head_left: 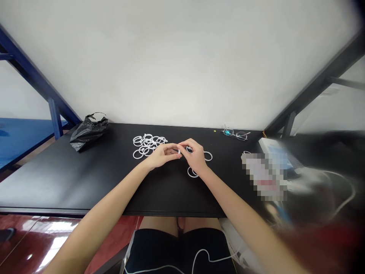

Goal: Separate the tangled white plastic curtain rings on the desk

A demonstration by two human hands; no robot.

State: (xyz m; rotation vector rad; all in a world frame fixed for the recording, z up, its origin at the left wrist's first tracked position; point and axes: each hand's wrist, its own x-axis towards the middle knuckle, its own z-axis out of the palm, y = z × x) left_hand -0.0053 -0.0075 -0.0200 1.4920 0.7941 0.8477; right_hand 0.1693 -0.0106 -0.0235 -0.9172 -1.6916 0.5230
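My left hand [164, 155] and my right hand [194, 155] meet over the middle of the black table. Between their fingertips is a white ring [179, 151], seen nearly edge-on and partly covered by the fingers. Both hands are closed on it in a pinch. Just beyond my left hand lies a loose pile of thin white plastic rings [148, 141], some with small knobs. Around my right hand, a few more white rings [208, 156] rest on the table, partly hidden by the hand and wrist.
A crumpled black plastic bag [90, 131] sits at the back left. Glasses [236, 134] lie near the wall at the back right, beside a tiny yellow bit [215, 131]. A white box [273, 152], a blurred-out item and cables crowd the right. White cable [211, 260] crosses the lap.
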